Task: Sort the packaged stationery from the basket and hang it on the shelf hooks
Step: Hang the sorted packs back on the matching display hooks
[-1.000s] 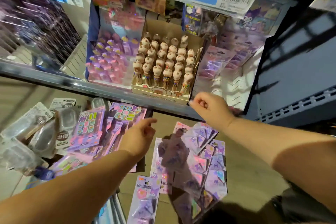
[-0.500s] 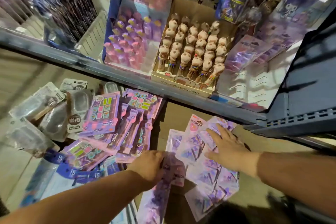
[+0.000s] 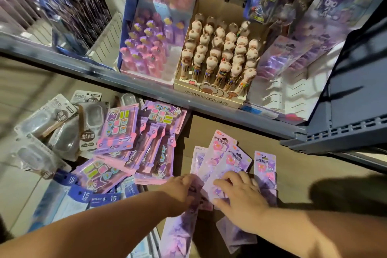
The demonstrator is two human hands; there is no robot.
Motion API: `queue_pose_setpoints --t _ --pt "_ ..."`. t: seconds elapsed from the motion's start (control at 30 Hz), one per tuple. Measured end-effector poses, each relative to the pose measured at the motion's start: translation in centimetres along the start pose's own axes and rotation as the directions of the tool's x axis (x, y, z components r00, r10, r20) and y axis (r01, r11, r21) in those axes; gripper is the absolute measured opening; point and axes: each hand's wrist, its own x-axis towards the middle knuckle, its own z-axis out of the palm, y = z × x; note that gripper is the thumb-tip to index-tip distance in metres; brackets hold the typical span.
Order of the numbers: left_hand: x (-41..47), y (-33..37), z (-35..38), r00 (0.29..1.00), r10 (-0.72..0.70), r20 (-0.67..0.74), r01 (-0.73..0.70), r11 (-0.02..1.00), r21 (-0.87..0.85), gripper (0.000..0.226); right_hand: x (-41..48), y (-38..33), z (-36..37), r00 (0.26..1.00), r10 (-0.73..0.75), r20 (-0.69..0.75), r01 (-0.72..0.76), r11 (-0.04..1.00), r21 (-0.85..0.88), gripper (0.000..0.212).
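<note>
While my flat right hand (image 3: 240, 197) pins the fanned clip cards (image 3: 223, 153), my left hand (image 3: 181, 191) pinches them together.

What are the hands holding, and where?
The left hand grips the left edge of the purple packs; the right hand rests on top of them.
</note>
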Motion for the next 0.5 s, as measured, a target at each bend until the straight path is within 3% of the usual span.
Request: queue_pose_setpoints --t 0.07,0.17,0.23,0.3,0.37,0.43,0.5 --pt "-0.7 -0.2 -0.3 0.998 0.007 -0.059 0.007 0.971 0.237 0.060 0.2 -0.6 -0.2 0.998 -0.056 -0.031 0.055 0.998 -0.020 0.077" --pt "-1.7 -1.1 -0.9 0.966 0.170 -0.194 -0.021 0.801 0.599 0.052 1.4 -1.4 -1.0 0.987 -0.096 -0.125 0.100 0.995 0.024 0.075" --pt "-2.0 -2.2 -1.5 0.958 0.197 -0.208 -0.003 0.731 0.683 0.051 2.9 -1.9 -1.7 0.975 -0.134 -0.179 0.147 0.987 0.058 0.075" --pt "-1.9 -3.1 -2.2 0.976 0.127 -0.178 0.047 0.674 0.737 0.052 4.7 -2.6 -2.2 0.962 -0.168 -0.216 0.196 0.973 0.117 0.070" --pt "-1.7 -3.4 -2.8 0.990 0.084 -0.117 0.042 0.610 0.792 0.051 6.5 -3.6 -2.8 0.957 -0.157 -0.244 0.207 0.959 0.195 0.049" --pt "-1.5 -3.4 -3.2 0.996 0.052 -0.078 0.035 0.559 0.829 0.051 8.6 -4.8 -3.2 0.960 -0.118 -0.253 0.190 0.940 0.282 0.036" --pt "-1.4 -3.8 -3.5 0.994 0.035 -0.105 0.066 0.571 0.818 0.049 10.9 -6.2 -3.2 0.978 0.023 -0.208 0.075 0.888 0.454 0.035"
